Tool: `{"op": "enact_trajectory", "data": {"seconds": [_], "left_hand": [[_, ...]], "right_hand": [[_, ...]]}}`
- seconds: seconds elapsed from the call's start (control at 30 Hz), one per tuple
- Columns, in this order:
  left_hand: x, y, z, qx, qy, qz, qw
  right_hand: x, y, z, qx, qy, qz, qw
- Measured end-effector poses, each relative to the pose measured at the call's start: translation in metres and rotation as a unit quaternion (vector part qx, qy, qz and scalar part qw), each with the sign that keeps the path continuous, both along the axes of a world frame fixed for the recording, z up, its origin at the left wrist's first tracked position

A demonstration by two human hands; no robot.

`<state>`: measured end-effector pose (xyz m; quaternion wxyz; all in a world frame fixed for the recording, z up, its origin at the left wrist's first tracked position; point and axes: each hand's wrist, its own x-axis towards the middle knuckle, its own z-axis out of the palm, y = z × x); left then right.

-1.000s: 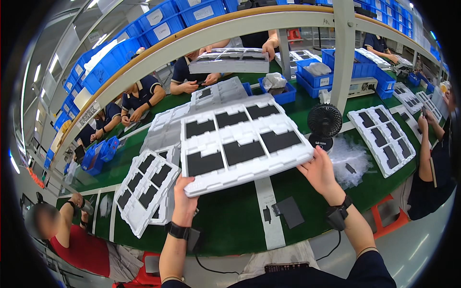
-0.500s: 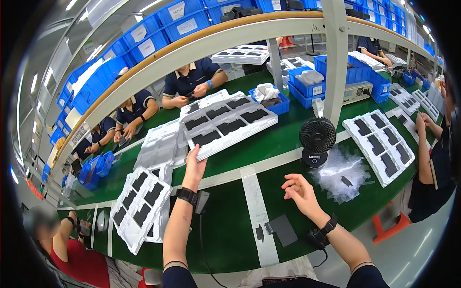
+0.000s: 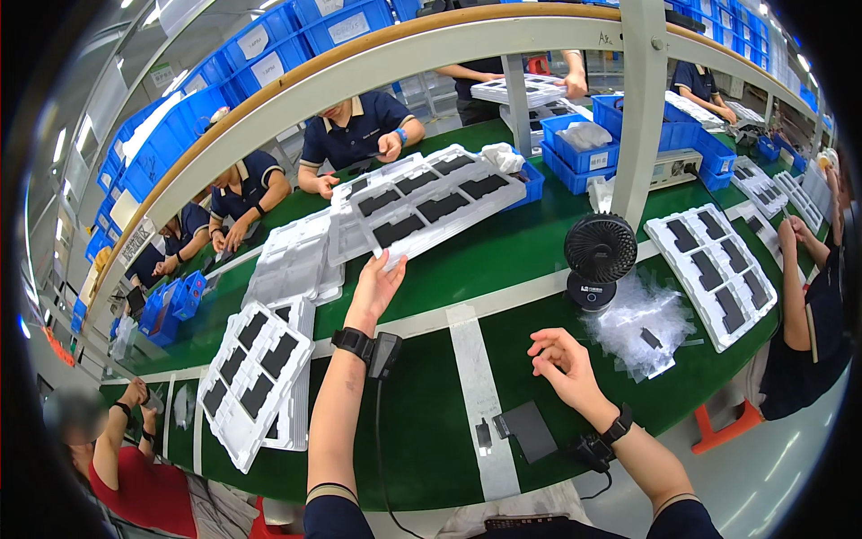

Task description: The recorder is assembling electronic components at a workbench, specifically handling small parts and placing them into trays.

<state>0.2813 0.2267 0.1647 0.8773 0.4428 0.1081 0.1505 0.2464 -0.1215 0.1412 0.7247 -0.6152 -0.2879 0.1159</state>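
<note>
Left hand (image 3: 379, 283) open, fingers at the near corner of a white tray stack (image 3: 460, 225), presumably steadying it from below; the tips are partly hidden, so I can't judge the contact. Loosely curled and empty, the right hand (image 3: 564, 366) hovers beyond a flat black part (image 3: 530, 433), perhaps simply idle.

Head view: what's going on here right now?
The person's left hand has its fingertips at the near left corner of a white moulded plastic tray of flat black pieces; how firmly, I can't tell. The right hand is empty, loosely curled over the green workbench, near a black rectangular panel. More white trays lie stacked askew at left.
</note>
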Motion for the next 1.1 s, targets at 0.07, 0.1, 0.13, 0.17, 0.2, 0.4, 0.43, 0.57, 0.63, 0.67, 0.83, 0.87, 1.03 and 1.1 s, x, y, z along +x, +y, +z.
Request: {"op": "enact_trajectory", "data": {"seconds": [0.07,0.1,0.13,0.17,0.2,0.4,0.43,0.57,0.63,0.67,0.83,0.87,1.03,1.1], "left_hand": [[-0.001,0.000,-0.006,-0.040,-0.025,-0.009,0.999],[-0.003,-0.003,-0.005,-0.041,-0.039,-0.018,0.998],[-0.005,-0.004,-0.002,-0.042,-0.052,-0.026,0.997],[-0.007,-0.003,0.003,-0.044,-0.016,-0.056,0.997],[-0.011,-0.010,0.012,-0.046,-0.015,-0.050,0.998],[-0.064,-0.011,0.030,0.170,0.135,0.069,0.974],[-0.083,-0.019,0.046,0.213,0.133,0.057,0.966],[-0.171,-0.004,0.074,0.516,0.192,0.121,0.826],[-0.230,0.023,0.079,0.634,0.214,0.241,0.703],[-0.258,0.042,0.075,0.668,0.227,0.294,0.644],[-0.379,0.081,0.054,0.618,0.574,0.354,0.405],[-0.421,0.112,0.023,0.620,0.612,0.329,0.365],[-0.423,0.099,0.017,0.401,0.600,0.322,0.614],[-0.415,0.067,0.030,0.267,0.380,0.412,0.784]], "right_hand": [[0.000,-0.002,0.002,-0.004,-0.006,-0.015,1.000],[0.000,-0.002,0.002,-0.005,-0.005,-0.010,1.000],[-0.001,-0.001,0.002,-0.012,-0.017,-0.013,1.000],[-0.001,0.000,0.002,-0.020,-0.028,-0.016,0.999],[0.000,-0.001,0.000,-0.022,-0.026,-0.011,0.999],[0.000,0.004,0.000,-0.020,-0.020,-0.007,1.000],[0.001,0.004,-0.002,-0.015,-0.027,-0.017,0.999],[0.004,-0.002,-0.001,-0.035,-0.049,-0.043,0.997],[0.003,0.000,0.000,-0.042,-0.061,-0.032,0.997],[0.002,0.001,0.000,-0.049,-0.069,-0.032,0.996],[0.001,0.000,0.003,-0.053,-0.069,-0.017,0.996],[0.000,0.003,0.004,-0.047,-0.069,-0.008,0.996],[0.005,0.003,-0.004,-0.058,-0.085,-0.039,0.994],[0.007,0.003,-0.004,-0.057,-0.088,-0.045,0.994]]}}
